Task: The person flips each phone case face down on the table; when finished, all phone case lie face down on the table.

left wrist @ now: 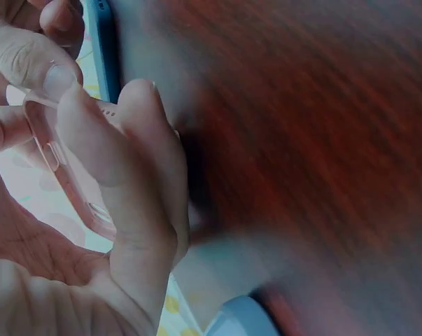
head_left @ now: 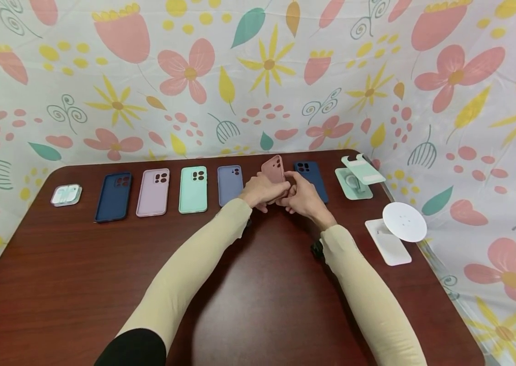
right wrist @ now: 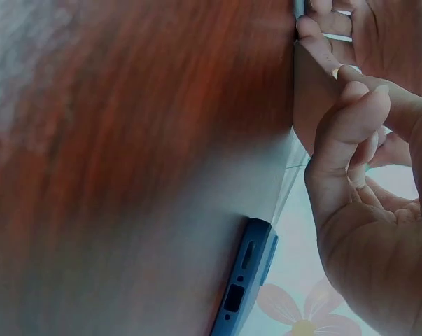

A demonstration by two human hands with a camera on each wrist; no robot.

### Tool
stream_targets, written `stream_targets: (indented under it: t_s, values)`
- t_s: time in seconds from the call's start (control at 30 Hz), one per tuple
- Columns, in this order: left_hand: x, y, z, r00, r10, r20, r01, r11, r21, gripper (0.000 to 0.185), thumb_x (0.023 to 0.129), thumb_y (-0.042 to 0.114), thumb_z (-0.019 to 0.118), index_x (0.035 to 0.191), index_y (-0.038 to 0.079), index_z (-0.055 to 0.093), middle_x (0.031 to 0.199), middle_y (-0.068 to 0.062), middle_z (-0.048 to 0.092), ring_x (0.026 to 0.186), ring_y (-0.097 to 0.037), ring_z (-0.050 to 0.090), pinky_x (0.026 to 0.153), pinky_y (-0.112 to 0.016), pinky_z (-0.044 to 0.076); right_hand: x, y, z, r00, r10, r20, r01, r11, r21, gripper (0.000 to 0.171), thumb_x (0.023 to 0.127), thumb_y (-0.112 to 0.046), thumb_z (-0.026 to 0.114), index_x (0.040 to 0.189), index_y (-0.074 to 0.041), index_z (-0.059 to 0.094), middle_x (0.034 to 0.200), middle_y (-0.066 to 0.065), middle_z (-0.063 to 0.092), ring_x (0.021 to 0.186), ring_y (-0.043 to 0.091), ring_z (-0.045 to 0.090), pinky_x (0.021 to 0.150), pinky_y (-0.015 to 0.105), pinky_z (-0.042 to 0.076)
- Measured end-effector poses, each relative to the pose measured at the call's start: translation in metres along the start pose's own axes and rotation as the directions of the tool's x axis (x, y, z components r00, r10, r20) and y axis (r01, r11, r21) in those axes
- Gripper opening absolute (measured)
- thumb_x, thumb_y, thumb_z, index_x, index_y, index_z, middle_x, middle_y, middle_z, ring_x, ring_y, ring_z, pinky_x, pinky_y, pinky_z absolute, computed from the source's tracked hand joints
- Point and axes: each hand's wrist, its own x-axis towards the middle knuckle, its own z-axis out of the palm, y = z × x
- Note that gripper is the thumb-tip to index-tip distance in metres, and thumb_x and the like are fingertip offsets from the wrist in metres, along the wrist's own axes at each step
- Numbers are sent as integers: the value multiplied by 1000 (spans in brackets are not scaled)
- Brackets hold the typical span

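A pink phone case (head_left: 274,170) is up between both hands at the back of the table, tilted, its camera cutouts at the top. The left hand (head_left: 262,190) grips it from the left, with the thumb and fingers on either side of its lower part in the left wrist view. From the right, the right hand (head_left: 303,195) pinches its edge near a corner; in the right wrist view its fingers curl at the case (right wrist: 311,105). The hands hide the lower part of the case. Just right of them lies a dark blue phone case (head_left: 314,180).
Left of the hands, a row holds a periwinkle case (head_left: 230,185), a mint case (head_left: 192,193), a lilac case (head_left: 151,195), a navy case (head_left: 112,201) and a small white box (head_left: 66,195). At right stand a mint folding stand (head_left: 356,185) and a white round-topped stand (head_left: 404,222).
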Motion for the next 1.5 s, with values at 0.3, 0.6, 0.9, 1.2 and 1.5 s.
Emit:
stream_targets:
  t_s: [0.3,0.6,0.9,1.2,1.5]
  values:
    - [-5,-15,-18,975,45,219,29,945,-325,56,101,57,59,115,4,68,92,-17,75,61,-18,75,72,-39,70,1,4,3,998,59,34,-58,998,-14,93,92,-16,88,168,-11,35,84,10,68,60,19,70,63,32,62]
    - [-10,-24,-35,987,103,122,-49,921,-388,80,102,40,71,168,14,34,90,-17,76,59,-16,72,77,-43,70,5,1,6,985,139,100,-136,990,-31,93,93,-21,88,168,-10,35,88,11,71,62,17,72,64,32,64]
    - [-15,-28,-39,975,221,-6,-208,908,-365,70,105,15,66,169,23,39,78,-9,74,57,-16,65,70,-46,67,7,0,7,974,183,136,-172,981,-90,93,93,-27,88,168,-12,36,83,9,71,61,17,70,67,31,63]
    - [-16,-30,-39,972,230,-49,-234,921,-311,66,106,16,63,168,18,41,78,-9,73,55,-14,62,66,-44,64,9,-1,6,966,210,150,-197,975,-100,90,92,-29,89,165,-9,39,82,9,71,62,17,70,69,30,61]
    - [-18,-31,-41,971,230,-69,-240,925,-293,64,108,15,61,169,15,40,67,-3,67,52,-13,62,73,-51,67,12,0,6,968,201,152,-188,978,-94,88,92,-30,89,163,-9,42,80,7,71,60,15,69,66,29,61]
